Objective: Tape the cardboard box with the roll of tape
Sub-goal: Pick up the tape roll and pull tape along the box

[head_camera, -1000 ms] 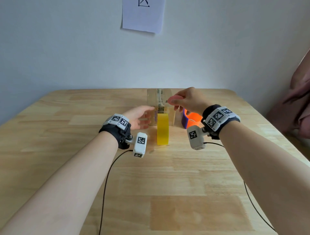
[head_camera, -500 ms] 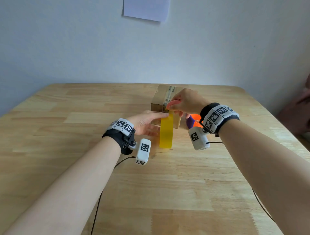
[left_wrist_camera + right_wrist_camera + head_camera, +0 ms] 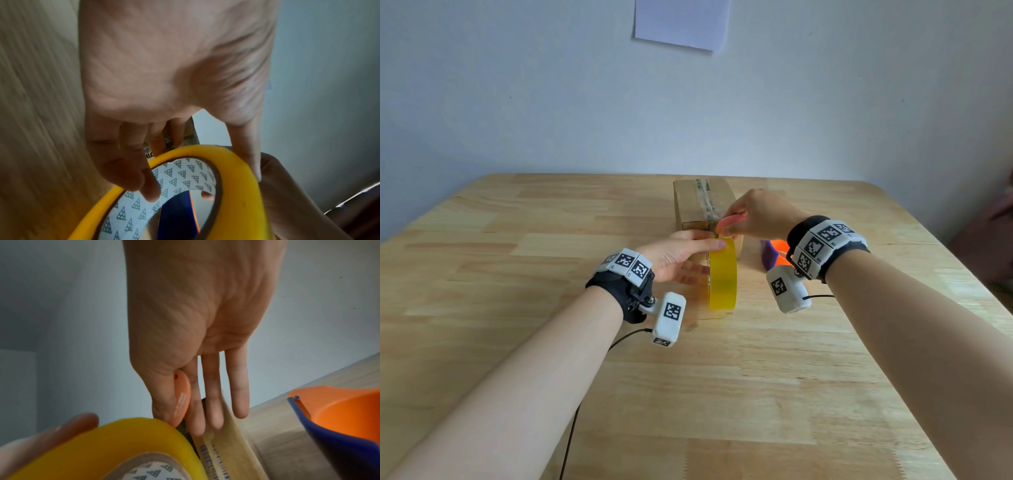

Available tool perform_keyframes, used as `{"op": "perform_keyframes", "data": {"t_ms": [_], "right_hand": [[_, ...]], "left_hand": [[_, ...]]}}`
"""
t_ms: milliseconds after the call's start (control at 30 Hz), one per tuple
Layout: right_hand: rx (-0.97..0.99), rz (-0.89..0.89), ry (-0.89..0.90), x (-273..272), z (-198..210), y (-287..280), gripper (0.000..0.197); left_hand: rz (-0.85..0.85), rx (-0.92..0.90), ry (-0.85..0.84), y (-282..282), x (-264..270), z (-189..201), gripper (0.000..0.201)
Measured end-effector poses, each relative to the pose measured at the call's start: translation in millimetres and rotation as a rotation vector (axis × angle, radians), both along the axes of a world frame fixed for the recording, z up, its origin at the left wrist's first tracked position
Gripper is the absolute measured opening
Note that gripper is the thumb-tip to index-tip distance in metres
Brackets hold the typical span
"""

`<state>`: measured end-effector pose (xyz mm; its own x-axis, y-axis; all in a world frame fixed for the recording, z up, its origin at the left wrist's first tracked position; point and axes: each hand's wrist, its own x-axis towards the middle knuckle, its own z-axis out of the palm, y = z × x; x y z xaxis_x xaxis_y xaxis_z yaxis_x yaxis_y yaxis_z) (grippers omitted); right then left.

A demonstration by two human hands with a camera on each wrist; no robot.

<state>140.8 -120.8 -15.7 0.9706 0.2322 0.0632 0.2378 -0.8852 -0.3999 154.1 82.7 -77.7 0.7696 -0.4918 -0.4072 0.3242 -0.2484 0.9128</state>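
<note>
The cardboard box (image 3: pixel 697 205) lies at the table's far middle, with old clear tape along its top seam. Just in front of it the yellow roll of tape (image 3: pixel 723 277) stands on edge. My left hand (image 3: pixel 710 257) grips the roll, thumb on the outer rim and fingers (image 3: pixel 144 183) hooked into the patterned core (image 3: pixel 185 175). My right hand (image 3: pixel 726 229) pinches a small orange oval cutter (image 3: pixel 182 395) between thumb and forefinger. It holds the cutter at the box's near top edge, right above the roll. Its other fingers (image 3: pixel 236 394) are straight.
An orange and blue cup-like holder (image 3: pixel 774 251) stands just right of the roll, under my right wrist. The wooden table (image 3: pixel 517 274) stretches to both sides and toward me. A sheet of paper (image 3: pixel 681 24) hangs on the wall behind. Cables trail from both wrist cameras.
My left hand went from hovering beside the roll to gripping it. My right hand with the cutter came down to the box's near top edge above the roll. The head view tilted.
</note>
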Motion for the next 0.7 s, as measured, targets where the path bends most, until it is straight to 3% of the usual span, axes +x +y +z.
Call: {"op": "perform_keyframes", "data": {"t_ms": [133,267,400,700], "right_hand": [[-0.001,0.008,0.018,0.3,-1.7,2.1,0.017],[-0.038,0.01,0.044,0.7,1.3,5.4,0.012],[-0.125,0.053,0.052,5.5,5.5,12.8,0.014],[-0.298,0.062,0.073,9.8,16.9,25.9,0.013]], "left_hand": [[-0.015,0.02,-0.008,1.9,5.5,0.9,0.068],[-0.035,0.033,-0.016,1.2,7.9,1.1,0.067],[-0.052,0.048,-0.039,1.0,9.0,0.1,0.083],[-0.041,0.081,-0.079,0.9,8.4,1.9,0.063]]}}
